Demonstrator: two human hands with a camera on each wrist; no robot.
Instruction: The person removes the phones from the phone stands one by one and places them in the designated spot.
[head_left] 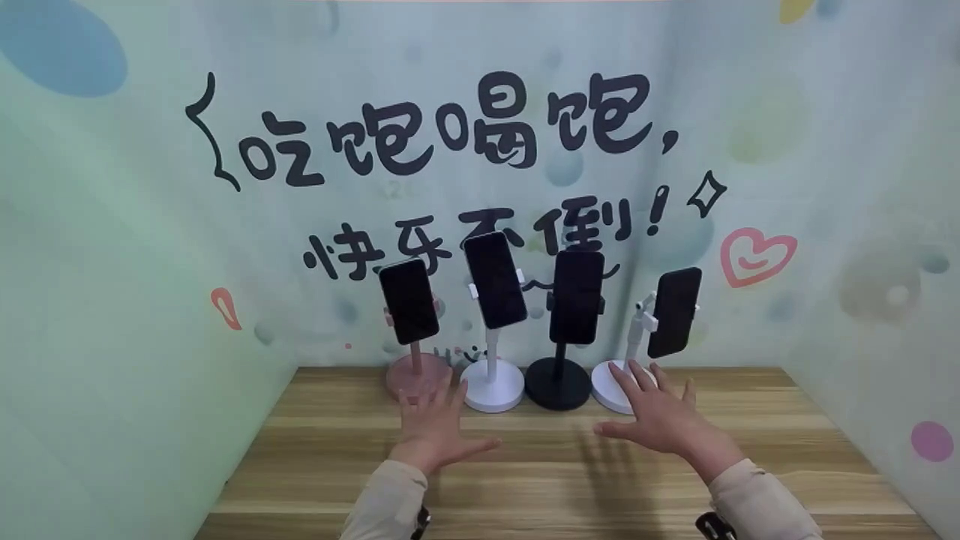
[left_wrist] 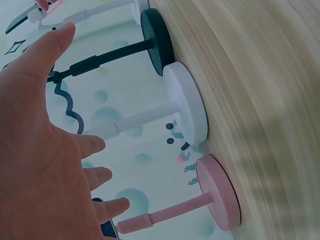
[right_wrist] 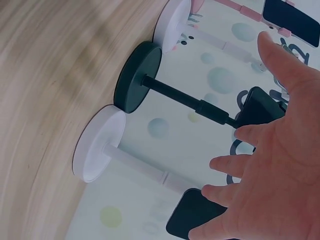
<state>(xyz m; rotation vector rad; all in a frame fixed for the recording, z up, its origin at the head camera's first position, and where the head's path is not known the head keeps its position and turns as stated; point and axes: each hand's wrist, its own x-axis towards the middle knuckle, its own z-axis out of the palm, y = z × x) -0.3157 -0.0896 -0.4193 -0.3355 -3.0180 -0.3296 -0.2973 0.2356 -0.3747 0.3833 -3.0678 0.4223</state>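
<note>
Four stands [head_left: 559,388], far side: likely stiff, top-heavy with phones [head_left: 576,297]; best gripped by post [right_wrist: 187,100]. Near side, left hand [head_left: 435,435] and right hand [head_left: 664,418] spread, grasping nothing.

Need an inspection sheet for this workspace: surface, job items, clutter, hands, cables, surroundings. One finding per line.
Surface: wood-grain tabletop.
Stands: pink stand, left white stand, black stand and right white stand, upright in a row, left to right.
Phones: one clamped in each stand, faces dark; the rightmost phone is turned at an angle.
Clutter: nothing seen.
Left hand: fingers spread, nearest the pink stand, grips nothing.
Right hand: fingers spread, nearest the right white stand, grips nothing.
Cables: nothing seen.
Surroundings: printed backdrop with large dark Chinese lettering.
</note>
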